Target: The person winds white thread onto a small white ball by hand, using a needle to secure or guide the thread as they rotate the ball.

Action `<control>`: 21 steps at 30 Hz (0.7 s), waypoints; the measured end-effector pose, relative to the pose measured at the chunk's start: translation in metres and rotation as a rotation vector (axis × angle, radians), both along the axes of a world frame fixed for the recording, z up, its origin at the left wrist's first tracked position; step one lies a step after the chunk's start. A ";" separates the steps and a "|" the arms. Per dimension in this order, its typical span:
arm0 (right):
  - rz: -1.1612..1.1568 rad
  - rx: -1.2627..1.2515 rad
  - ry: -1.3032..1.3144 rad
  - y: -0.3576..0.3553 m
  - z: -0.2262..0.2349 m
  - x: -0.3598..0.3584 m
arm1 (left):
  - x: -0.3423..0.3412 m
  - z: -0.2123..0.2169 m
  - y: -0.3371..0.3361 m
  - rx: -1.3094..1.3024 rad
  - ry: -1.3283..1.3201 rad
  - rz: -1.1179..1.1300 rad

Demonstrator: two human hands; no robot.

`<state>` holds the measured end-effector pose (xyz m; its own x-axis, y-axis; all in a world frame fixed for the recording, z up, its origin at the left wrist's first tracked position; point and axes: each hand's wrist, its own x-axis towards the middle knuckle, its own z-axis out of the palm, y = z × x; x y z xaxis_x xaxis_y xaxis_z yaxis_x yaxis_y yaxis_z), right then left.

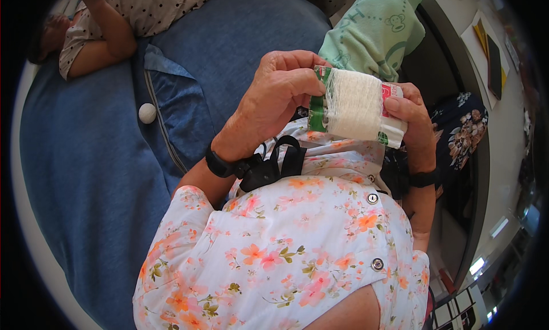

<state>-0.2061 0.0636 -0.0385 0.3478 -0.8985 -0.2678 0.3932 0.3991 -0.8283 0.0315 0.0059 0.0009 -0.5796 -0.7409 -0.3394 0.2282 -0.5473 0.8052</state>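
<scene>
White thread (353, 104) is wound in many turns round a flat printed card (316, 114), green at the left end, with pink print and pale card at the right. My left hand (274, 92) pinches the card's upper left end between thumb and fingers. At the other end, my right hand (414, 115) grips the card with its thumb across the front. The bundle is held up, slightly tilted, in front of my lap. No loose thread end can be made out. The back of the card and the fingers behind it are hidden.
On the blue cover (86, 170) to my left lies a small white ball (147, 113), beside a zipper (162, 118). A person in dotted clothing (154, 10) lies at the far left. Green printed cloth (372, 30) is just beyond my hands. A dark phone (494, 70) rests at the right.
</scene>
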 end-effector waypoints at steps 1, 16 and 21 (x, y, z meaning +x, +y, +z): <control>-0.010 -0.006 0.015 0.000 -0.001 0.000 | 0.000 0.000 0.000 0.013 0.008 0.002; -0.116 -0.124 -0.279 -0.014 -0.016 0.001 | 0.063 -0.011 -0.033 -0.195 -0.024 0.408; -0.200 -0.124 -0.364 -0.014 -0.013 -0.006 | 0.100 -0.024 -0.048 -0.236 -0.060 0.607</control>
<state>-0.2126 0.0497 -0.0514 0.2154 -0.9755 -0.0452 0.7282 0.1912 -0.6581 0.1317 -0.0421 -0.0232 -0.0199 -0.9890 -0.1467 0.3916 -0.1427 0.9090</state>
